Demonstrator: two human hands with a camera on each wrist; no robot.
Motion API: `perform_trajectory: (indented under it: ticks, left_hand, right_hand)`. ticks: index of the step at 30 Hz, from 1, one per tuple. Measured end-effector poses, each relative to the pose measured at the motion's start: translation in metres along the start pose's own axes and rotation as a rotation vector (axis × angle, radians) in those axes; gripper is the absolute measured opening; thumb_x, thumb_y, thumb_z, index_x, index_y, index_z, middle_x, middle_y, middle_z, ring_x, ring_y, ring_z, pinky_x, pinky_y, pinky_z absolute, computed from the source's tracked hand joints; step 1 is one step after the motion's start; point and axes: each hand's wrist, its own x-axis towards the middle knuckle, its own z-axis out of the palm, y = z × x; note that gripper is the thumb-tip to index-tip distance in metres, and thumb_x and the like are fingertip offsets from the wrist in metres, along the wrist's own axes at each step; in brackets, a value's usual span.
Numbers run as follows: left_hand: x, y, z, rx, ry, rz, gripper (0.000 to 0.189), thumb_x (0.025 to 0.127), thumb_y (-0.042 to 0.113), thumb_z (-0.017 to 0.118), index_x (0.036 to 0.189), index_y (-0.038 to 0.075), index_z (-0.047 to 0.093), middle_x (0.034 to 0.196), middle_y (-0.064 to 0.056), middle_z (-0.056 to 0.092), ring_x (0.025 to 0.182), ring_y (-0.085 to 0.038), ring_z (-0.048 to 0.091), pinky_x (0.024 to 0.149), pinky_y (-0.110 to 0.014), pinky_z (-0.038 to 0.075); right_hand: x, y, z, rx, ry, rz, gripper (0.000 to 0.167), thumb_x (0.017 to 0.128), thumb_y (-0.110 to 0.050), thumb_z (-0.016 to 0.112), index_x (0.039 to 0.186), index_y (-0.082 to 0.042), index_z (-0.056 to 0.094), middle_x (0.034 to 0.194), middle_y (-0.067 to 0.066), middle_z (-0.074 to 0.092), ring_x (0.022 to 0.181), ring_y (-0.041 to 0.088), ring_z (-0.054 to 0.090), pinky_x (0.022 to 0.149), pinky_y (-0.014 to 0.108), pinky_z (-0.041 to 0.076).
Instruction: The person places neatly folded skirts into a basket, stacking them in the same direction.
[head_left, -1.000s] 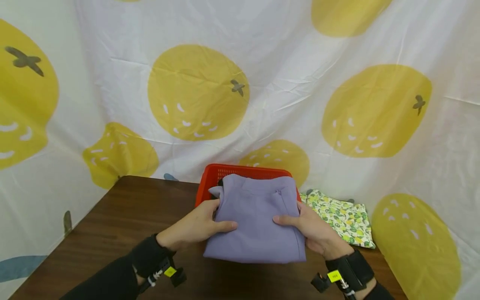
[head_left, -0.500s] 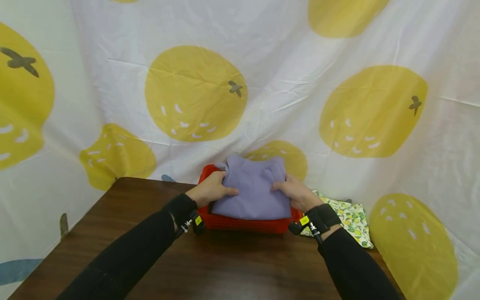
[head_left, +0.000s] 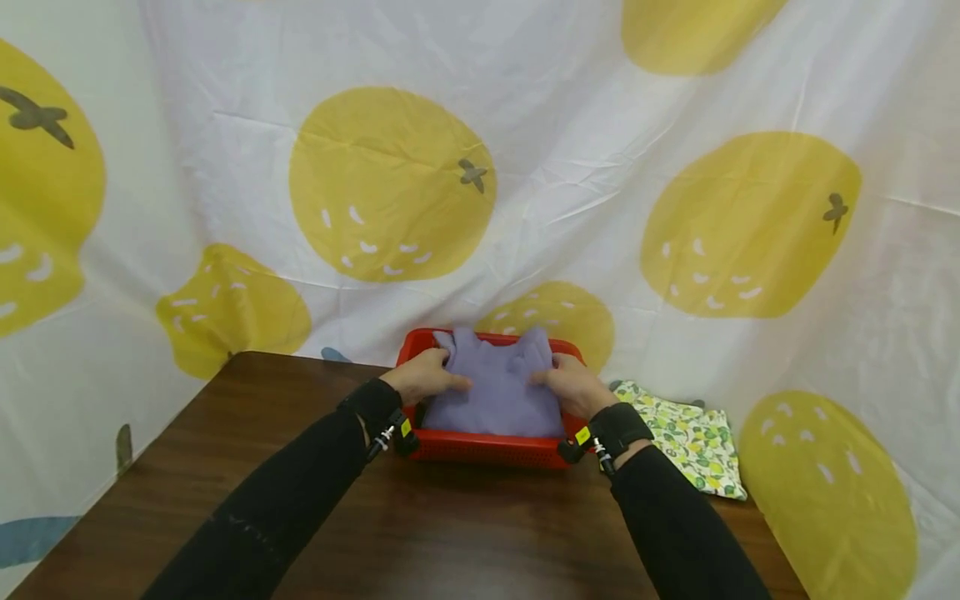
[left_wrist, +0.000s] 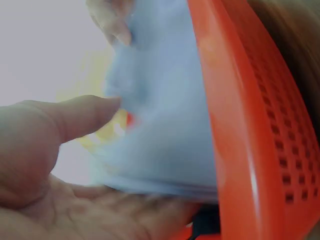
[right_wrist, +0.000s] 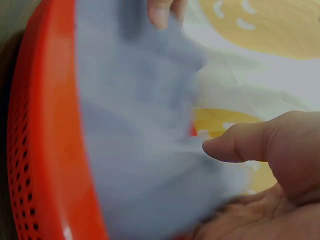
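A folded lavender garment (head_left: 495, 387) lies within the red plastic basket (head_left: 487, 447), its far edge bunched up in two peaks. My left hand (head_left: 422, 377) grips its left side, thumb on top and fingers beneath. At the right side my right hand (head_left: 576, 385) holds it the same way. Blurred in the left wrist view, the garment (left_wrist: 170, 105) sits just inside the basket's front rim (left_wrist: 227, 120), with something black below it. In the right wrist view my thumb presses the garment (right_wrist: 135, 115) at a crease.
A folded cloth with a lemon print (head_left: 686, 437) lies on the brown wooden table (head_left: 480, 533), right of the basket. Behind the table hangs a white curtain (head_left: 555, 167) with big yellow fruits. The basket stands near the table's back edge.
Both hands have carried the lavender garment forward and down into the basket. It was flat and held in front of the basket; now its far edge is crumpled and the hands are closer together.
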Motion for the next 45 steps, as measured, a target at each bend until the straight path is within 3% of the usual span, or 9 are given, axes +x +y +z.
perform_trajectory:
  ticks: [3,4,7,11,19,24,34,41,45]
  left_hand:
    - [-0.028,0.02,-0.005,0.131,0.041,0.005,0.102,0.102,0.043,0.091,0.173,-0.009,0.039,0.173,-0.028,0.054,0.147,-0.039,0.063,0.121,-0.055,0.061]
    - [-0.026,0.021,-0.007,0.148,0.058,0.0,0.099,0.102,0.043,0.091,0.171,-0.009,0.042,0.17,-0.029,0.056,0.145,-0.04,0.065,0.12,-0.056,0.061]
    - [-0.057,0.043,-0.009,0.164,0.102,0.018,0.089,0.105,0.038,0.087,0.17,-0.007,0.046,0.17,-0.029,0.058,0.152,-0.042,0.063,0.129,-0.056,0.054]
    - [-0.082,0.06,-0.009,0.159,0.1,0.056,0.079,0.109,0.032,0.082,0.17,-0.006,0.048,0.171,-0.028,0.058,0.153,-0.044,0.061,0.131,-0.059,0.052]
    - [-0.095,0.05,-0.008,0.206,0.091,0.167,0.068,0.112,0.032,0.078,0.166,-0.003,0.056,0.163,-0.03,0.067,0.152,-0.05,0.064,0.126,-0.062,0.056]
    - [-0.111,0.043,-0.009,0.22,0.092,0.252,0.061,0.113,0.03,0.079,0.163,0.0,0.061,0.158,-0.028,0.071,0.145,-0.048,0.07,0.122,-0.062,0.06]
    - [-0.147,0.031,-0.001,0.244,0.118,0.327,0.05,0.111,0.029,0.081,0.155,0.009,0.071,0.149,-0.017,0.079,0.129,-0.035,0.079,0.108,-0.054,0.069]
    - [-0.175,0.034,0.016,0.216,0.112,0.425,0.041,0.111,0.025,0.082,0.148,0.01,0.076,0.145,-0.014,0.081,0.125,-0.034,0.081,0.109,-0.058,0.067]
    - [-0.189,0.038,0.03,0.189,0.088,0.492,0.035,0.112,0.025,0.081,0.145,0.013,0.078,0.143,-0.011,0.082,0.125,-0.03,0.082,0.109,-0.055,0.068]
  right_hand:
    - [-0.003,0.003,-0.003,-0.167,0.024,-0.016,0.087,0.114,-0.013,0.068,0.182,0.009,0.019,0.188,0.032,0.03,0.17,0.05,0.042,0.139,0.067,0.039]
    - [-0.004,0.004,-0.004,-0.232,0.038,-0.027,0.089,0.114,-0.017,0.069,0.182,0.009,0.018,0.189,0.032,0.028,0.171,0.05,0.041,0.139,0.067,0.038]
    - [-0.008,0.007,-0.008,-0.38,0.08,-0.071,0.087,0.113,-0.025,0.072,0.18,0.009,0.027,0.185,0.033,0.036,0.17,0.051,0.044,0.138,0.066,0.041]
    - [-0.017,0.01,-0.013,-0.405,0.098,-0.123,0.078,0.114,-0.028,0.071,0.176,0.007,0.039,0.179,0.033,0.047,0.166,0.051,0.05,0.134,0.065,0.048]
    - [-0.034,0.019,-0.029,-0.449,0.188,-0.244,0.062,0.119,-0.025,0.063,0.173,0.001,0.047,0.175,0.028,0.054,0.16,0.052,0.056,0.128,0.067,0.052]
    - [-0.05,0.029,-0.046,-0.469,0.242,-0.279,0.058,0.12,-0.024,0.061,0.171,0.0,0.05,0.174,0.03,0.055,0.159,0.056,0.056,0.126,0.069,0.054]
    - [-0.072,0.071,-0.085,-0.571,0.316,-0.229,0.061,0.123,-0.032,0.056,0.172,0.003,0.047,0.175,0.034,0.051,0.16,0.059,0.052,0.124,0.072,0.054]
    - [-0.069,0.123,-0.107,-0.761,0.327,-0.19,0.059,0.12,-0.026,0.059,0.162,0.017,0.053,0.159,0.045,0.059,0.145,0.064,0.061,0.118,0.076,0.054]
    - [-0.07,0.149,-0.11,-0.894,0.32,-0.139,0.061,0.119,-0.032,0.063,0.157,0.015,0.06,0.154,0.046,0.061,0.143,0.066,0.06,0.116,0.077,0.053]
